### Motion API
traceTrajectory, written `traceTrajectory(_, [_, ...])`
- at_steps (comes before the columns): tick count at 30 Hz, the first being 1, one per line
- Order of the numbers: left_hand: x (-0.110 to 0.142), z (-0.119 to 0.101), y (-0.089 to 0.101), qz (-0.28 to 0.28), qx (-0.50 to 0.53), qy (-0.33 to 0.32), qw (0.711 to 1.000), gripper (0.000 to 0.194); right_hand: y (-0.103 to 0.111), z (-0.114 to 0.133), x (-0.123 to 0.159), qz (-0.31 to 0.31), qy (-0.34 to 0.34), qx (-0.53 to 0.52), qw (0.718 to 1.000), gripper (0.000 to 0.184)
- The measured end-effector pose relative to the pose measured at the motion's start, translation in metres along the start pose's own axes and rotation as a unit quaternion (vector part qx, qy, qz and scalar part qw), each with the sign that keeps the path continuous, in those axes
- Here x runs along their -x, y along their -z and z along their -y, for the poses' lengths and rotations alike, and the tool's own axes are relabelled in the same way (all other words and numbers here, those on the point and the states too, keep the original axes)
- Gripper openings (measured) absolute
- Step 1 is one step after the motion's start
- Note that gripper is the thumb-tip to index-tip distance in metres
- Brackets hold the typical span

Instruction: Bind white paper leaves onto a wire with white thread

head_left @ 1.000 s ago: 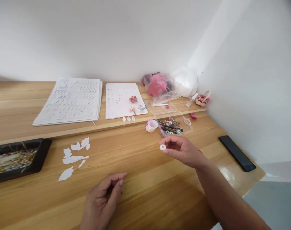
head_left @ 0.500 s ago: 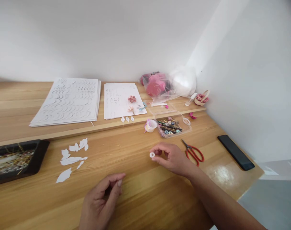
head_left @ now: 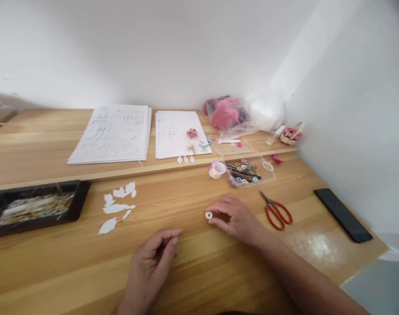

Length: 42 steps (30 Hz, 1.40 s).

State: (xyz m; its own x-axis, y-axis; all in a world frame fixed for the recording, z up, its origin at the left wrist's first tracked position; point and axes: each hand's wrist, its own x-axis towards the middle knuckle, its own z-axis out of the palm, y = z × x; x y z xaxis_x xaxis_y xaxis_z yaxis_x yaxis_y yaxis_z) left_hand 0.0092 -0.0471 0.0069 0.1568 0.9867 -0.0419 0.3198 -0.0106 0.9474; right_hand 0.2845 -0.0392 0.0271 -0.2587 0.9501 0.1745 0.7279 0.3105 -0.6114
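Between the thumb and fingers of my right hand [head_left: 237, 218] is a small white ring-shaped spool [head_left: 209, 215], held just above the tabletop. My left hand [head_left: 155, 260] is a short way off to the left and nearer me, thumb and forefinger pressed together. Whatever it pinches, if anything, is too thin to make out. Red-handled scissors [head_left: 276, 212] lie to the right of my right hand. Beyond it sits an open clear plastic box [head_left: 268, 176] with several coloured thread spools and pins, beside a white cup-like tub [head_left: 217, 169] with purple ribbon.
Cut white paper petals [head_left: 116, 208] lie left of my hands, near a black tray [head_left: 79, 199] of small bits. On the raised ledge are stacked sheets [head_left: 110, 135], more paper [head_left: 173, 127] bearing small flowers, a plastic bag [head_left: 227, 116] and a small basket [head_left: 290, 136]. A phone [head_left: 343, 215] lies right.
The camera view has turned left, so the table things sit further right. My hands have come slightly closer together; the right one still pinches the spool and is further from the scissors.
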Motion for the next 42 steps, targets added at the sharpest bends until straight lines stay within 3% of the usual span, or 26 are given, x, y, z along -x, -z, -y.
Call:
traceTrajectory(2, [0.001,-0.003,-0.003,-0.013,0.018,-0.012,1.0,0.027,0.0,-0.002,0.0,0.007,0.0,0.017,1.0,0.025])
traceTrajectory(5, [-0.001,-0.007,-0.005,-0.008,0.026,-0.088,0.996,0.023,0.001,-0.009,0.0,0.013,-0.005,0.028,1.0,0.027])
traceTrajectory(11, [-0.002,-0.007,-0.009,-0.089,0.031,-0.205,0.974,0.02,-0.001,-0.028,-0.004,0.034,0.0,0.06,0.998,0.031])
traceTrajectory(15, [-0.003,-0.004,-0.014,-0.069,0.039,-0.233,0.969,0.023,-0.005,-0.03,-0.009,0.04,0.017,0.074,0.996,0.028])
traceTrajectory(21, [-0.006,0.004,-0.022,-0.037,0.018,-0.289,0.957,0.029,-0.005,-0.025,-0.018,0.051,0.0,0.083,0.995,0.04])
traceTrajectory(31, [-0.013,0.009,-0.026,0.042,-0.085,-0.276,0.956,0.033,-0.015,-0.01,-0.03,0.047,-0.119,0.106,0.986,0.046])
traceTrajectory(40, [-0.003,0.002,-0.017,0.131,-0.13,-0.316,0.931,0.028,-0.019,0.029,-0.027,0.059,-0.066,0.102,0.991,0.034])
traceTrajectory(42, [-0.002,0.0,-0.015,0.106,-0.17,-0.292,0.935,0.028,-0.02,0.032,-0.027,0.058,-0.066,0.103,0.991,0.032])
